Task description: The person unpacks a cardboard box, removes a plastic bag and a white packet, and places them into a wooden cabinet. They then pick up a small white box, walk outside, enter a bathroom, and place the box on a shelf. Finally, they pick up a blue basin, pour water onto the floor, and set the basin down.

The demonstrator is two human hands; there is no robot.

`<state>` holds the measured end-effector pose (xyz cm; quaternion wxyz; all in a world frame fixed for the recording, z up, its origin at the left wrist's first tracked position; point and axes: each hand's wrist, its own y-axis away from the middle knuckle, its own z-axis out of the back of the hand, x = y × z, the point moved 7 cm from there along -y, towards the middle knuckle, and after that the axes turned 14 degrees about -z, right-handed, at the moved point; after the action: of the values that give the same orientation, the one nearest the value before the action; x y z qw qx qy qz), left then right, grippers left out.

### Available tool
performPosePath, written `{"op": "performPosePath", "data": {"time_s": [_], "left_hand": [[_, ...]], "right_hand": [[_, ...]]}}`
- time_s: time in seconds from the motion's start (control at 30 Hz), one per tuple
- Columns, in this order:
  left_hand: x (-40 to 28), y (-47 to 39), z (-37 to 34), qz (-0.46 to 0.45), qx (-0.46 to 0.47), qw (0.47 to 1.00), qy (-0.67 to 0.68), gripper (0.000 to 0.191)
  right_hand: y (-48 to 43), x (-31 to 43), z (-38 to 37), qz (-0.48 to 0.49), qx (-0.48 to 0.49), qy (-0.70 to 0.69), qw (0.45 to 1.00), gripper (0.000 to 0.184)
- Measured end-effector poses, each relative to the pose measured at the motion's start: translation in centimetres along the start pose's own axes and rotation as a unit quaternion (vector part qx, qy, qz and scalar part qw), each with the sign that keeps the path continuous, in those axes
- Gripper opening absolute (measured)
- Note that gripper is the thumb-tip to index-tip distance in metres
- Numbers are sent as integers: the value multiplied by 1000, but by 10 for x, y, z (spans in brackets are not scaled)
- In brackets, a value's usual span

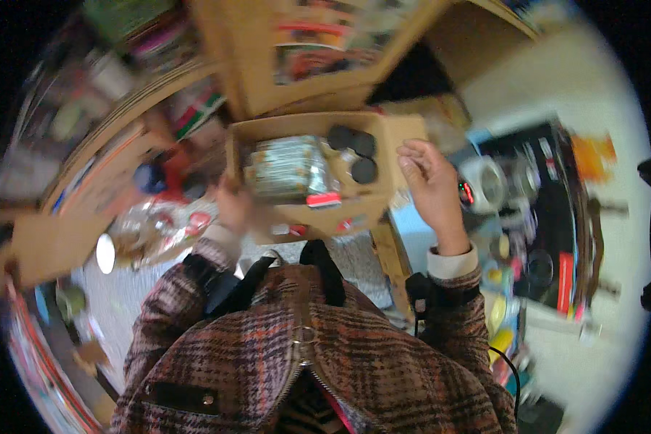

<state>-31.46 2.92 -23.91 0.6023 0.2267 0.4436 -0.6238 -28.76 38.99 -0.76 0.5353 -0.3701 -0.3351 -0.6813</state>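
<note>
An open cardboard box [358, 209] is in front of my body, with a stack of clear-wrapped packets [282, 165] filling its left part. A red-and-white label [323, 200] shows at the front of the packets. Black round-ended objects [364, 170] lie in the box's right part; their kind is unclear. My left hand [233, 205], blurred, grips the box's left front corner. Beside the raised right flap [407, 130] is my right hand [433, 182], its fingers loosely bent and slightly apart with nothing seen in them. Whether its fingertips touch the flap is hard to tell.
Behind the box stands a wooden cabinet door [249, 65] with pictures on it. Shelves with blurred goods curve along the left. At right, a white device with a lit red display [480, 184] sits among clutter. A clear plastic bag [151, 228] lies at left.
</note>
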Motion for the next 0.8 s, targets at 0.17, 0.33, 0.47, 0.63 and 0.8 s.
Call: {"op": "performPosePath", "data": {"time_s": [0.17, 0.33, 0.47, 0.63, 0.8], "left_hand": [[41, 8, -31, 171, 137, 937, 273, 57], [13, 3, -14, 247, 225, 872, 357, 54], [14, -7, -5, 258, 286, 867, 315, 49], [37, -18, 16, 219, 242, 893, 310, 38], [-39, -47, 42, -41, 67, 987, 140, 39]], "right_hand": [[129, -66, -17, -54, 11, 50, 997, 14], [206, -106, -59, -108, 178, 166, 964, 20], [212, -97, -22, -91, 46, 211, 972, 23], [225, -104, 4, -109, 53, 206, 971, 16], [249, -117, 53, -92, -19, 156, 983, 19]]}}
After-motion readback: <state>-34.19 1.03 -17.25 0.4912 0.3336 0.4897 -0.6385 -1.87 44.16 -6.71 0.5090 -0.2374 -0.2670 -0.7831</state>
